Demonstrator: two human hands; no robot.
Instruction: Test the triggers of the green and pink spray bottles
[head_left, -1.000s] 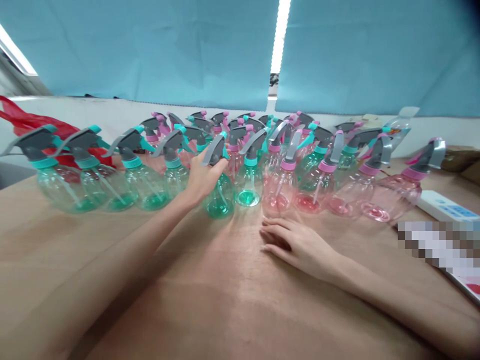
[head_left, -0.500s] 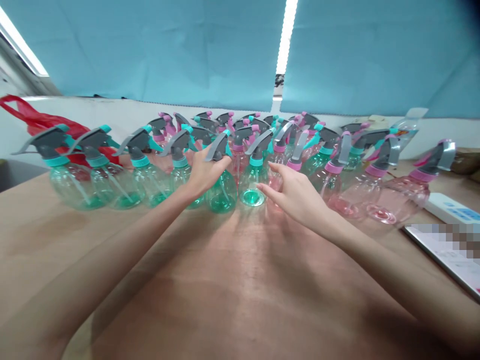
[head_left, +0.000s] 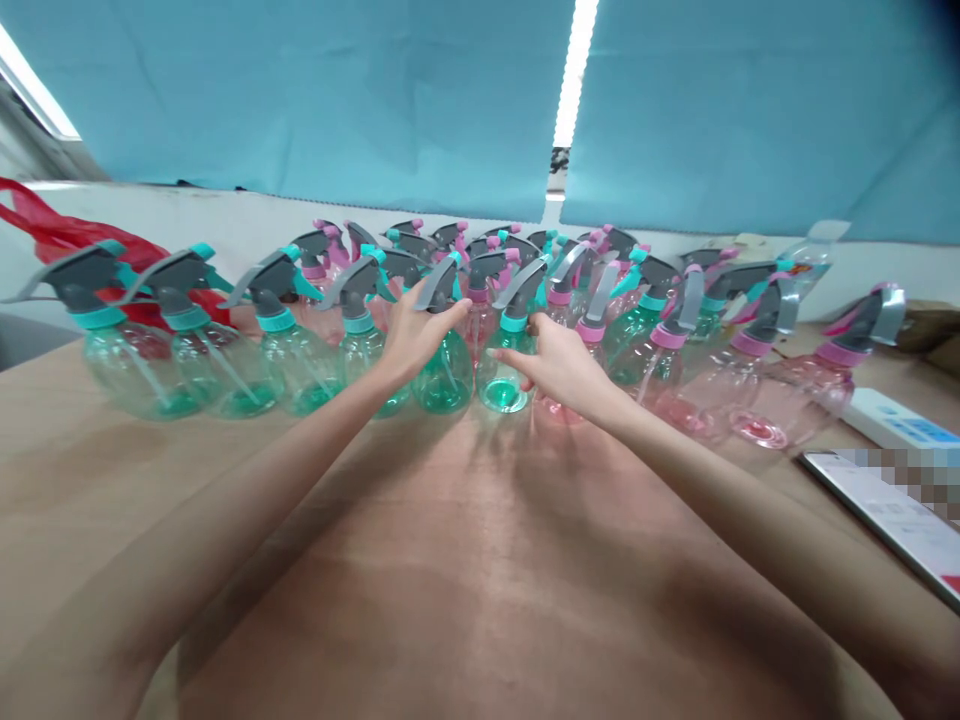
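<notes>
The single head-worn camera faces forward and down over the pale brown wooden tabletop (head_left: pixel 480 600). At close range, transparent green and pink plastic spray bottles (head_left: pixel 442 378) span mid-frame; a flat blue sheet backdrop (head_left: pixel 337 100) fills the upper frame.

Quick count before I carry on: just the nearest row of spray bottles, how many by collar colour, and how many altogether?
Turquoise-collared spray bottles: 6
Pink-collared spray bottles: 4
Total in the nearest row: 10
</notes>
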